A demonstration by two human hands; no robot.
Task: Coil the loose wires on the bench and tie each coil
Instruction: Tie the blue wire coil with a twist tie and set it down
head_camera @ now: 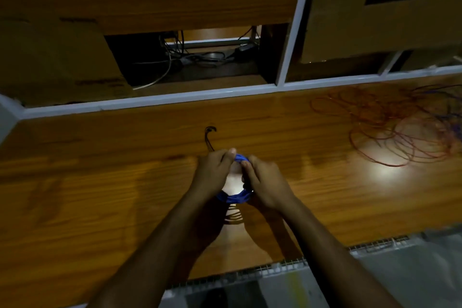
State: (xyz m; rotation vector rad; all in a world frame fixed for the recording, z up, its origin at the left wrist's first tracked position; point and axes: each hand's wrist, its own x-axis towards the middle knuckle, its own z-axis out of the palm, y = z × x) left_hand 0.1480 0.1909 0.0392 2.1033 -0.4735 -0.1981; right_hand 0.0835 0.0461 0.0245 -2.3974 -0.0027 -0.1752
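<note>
A coil of blue wire [233,198] hangs just above the wooden bench [100,182], held between both hands at the centre of the view. My left hand [212,172] grips the coil's left side, thumb up by its top. My right hand [262,182] pinches the top of the coil, fingers curled round the strands. A short dark wire piece [209,136] sticks up from the left hand toward the bench's back. A loose tangle of red wire [390,130] lies at the far right, mixed with purple wire [450,117] at the edge.
A white-framed shelf [200,95] runs along the back of the bench, holding cardboard boxes [375,12] and a dark opening with cables [195,57]. A slotted grey cable duct [287,265] lines the bench's near edge.
</note>
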